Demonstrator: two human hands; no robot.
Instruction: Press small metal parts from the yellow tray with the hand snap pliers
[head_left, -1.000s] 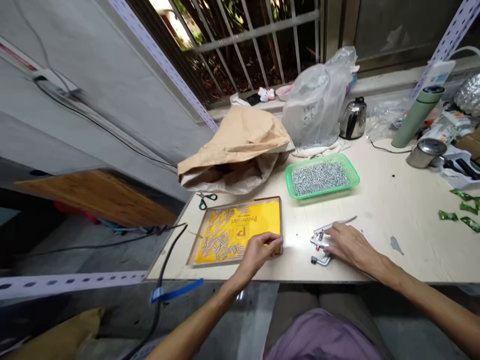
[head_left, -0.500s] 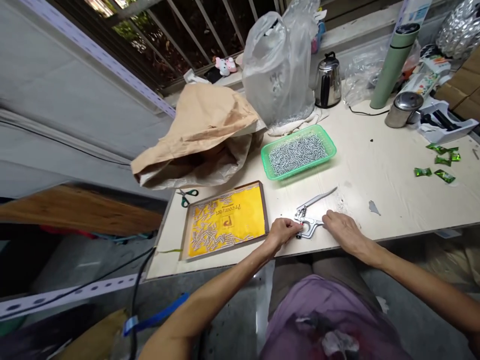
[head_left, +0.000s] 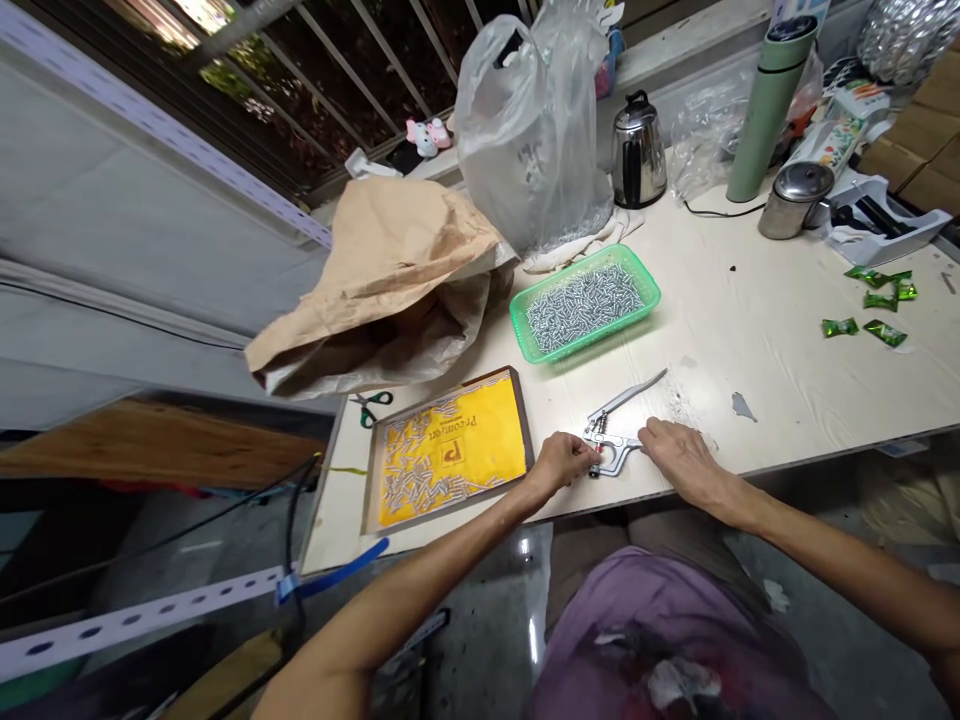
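Observation:
Silver hand pliers (head_left: 616, 456) with a coil spring lie near the front edge of the table, their upper handle raised and spread from the lower one. My right hand (head_left: 681, 456) is closed around the end of the lower handle. At the jaw end, my left hand (head_left: 564, 461) has thumb and fingertips pinched together; a bit of red shows by them, but the piece in the pinch is too small to name. Left of this hand, a shallow tray (head_left: 523, 420) with a yellow lining holds many small metal pins. More metal pins fill a green plastic basket (head_left: 651, 296) behind the pliers.
Scissors (head_left: 373, 408) lie beyond the tray, near a large brown paper bag (head_left: 405, 250). Along the back stand a plastic bag (head_left: 525, 140), a kettle (head_left: 639, 155), a green flask (head_left: 772, 115) and a metal cup (head_left: 793, 205). Green-wrapped sweets (head_left: 885, 332) lie at right.
The camera view has shifted slightly. Both hands stay at the pliers in nearly the same pose, and the pliers' handles remain spread.

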